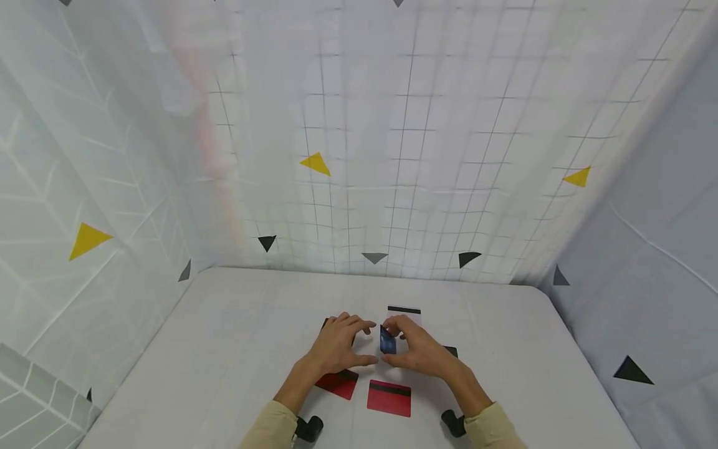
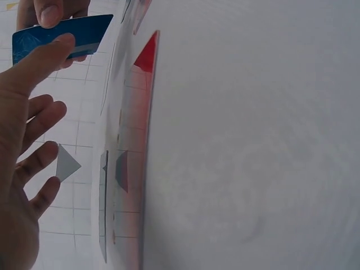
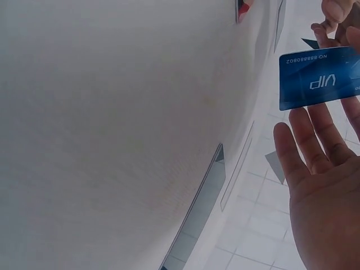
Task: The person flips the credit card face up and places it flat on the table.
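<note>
A blue card (image 1: 387, 341) is held up off the table between the thumb and fingers of my right hand (image 1: 421, 352). In the right wrist view the card (image 3: 318, 79) shows white "VIP" lettering and a number. My left hand (image 1: 335, 343) is just left of it, its thumb and fingers spread in a loose C with a small gap to the card. From the left wrist view, the left thumb (image 2: 42, 62) overlaps the card (image 2: 90, 31); contact cannot be made out there.
On the white table (image 1: 224, 349) lie a red card (image 1: 389, 402) in front, another red card (image 1: 342, 385) partly under the left wrist, a white black-striped card (image 1: 404, 310) behind, and a dark card (image 1: 451, 352) partly hidden by the right hand. White curtains (image 1: 370, 125) surround the table.
</note>
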### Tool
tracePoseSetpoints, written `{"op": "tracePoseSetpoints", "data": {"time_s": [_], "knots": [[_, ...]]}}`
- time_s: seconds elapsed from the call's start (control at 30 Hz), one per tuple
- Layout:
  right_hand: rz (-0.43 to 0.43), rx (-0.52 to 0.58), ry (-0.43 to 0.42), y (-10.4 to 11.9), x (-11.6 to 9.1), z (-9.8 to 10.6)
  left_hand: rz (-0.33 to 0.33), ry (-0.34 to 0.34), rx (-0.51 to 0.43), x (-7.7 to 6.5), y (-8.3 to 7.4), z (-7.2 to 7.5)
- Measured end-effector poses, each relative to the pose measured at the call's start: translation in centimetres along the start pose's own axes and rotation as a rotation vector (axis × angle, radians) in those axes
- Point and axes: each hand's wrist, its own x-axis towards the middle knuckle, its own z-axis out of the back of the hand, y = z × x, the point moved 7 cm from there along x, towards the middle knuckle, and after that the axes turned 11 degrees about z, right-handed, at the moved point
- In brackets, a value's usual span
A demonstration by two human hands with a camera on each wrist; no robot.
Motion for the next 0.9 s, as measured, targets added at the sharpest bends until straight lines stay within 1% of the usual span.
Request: {"op": "tracePoseSetpoints", "data": {"time_s": [0.4,0.6,0.9], "knots": [[0.012,-0.022,0.018,-0.24,0.06,-0.13,-0.044,-0.029,-0.013,-0.03,-0.29,0.26],[0.026,-0.022,0.027,-0.09,0.08,-0.2,-0.042,-0.023,-0.02,-0.1,-0.41,0.4],[0.041,-0.032,0.026,0.02,0.02,-0.23,-0.037,0.001,-0.059,-0.03,-0.67,0.73]]}}
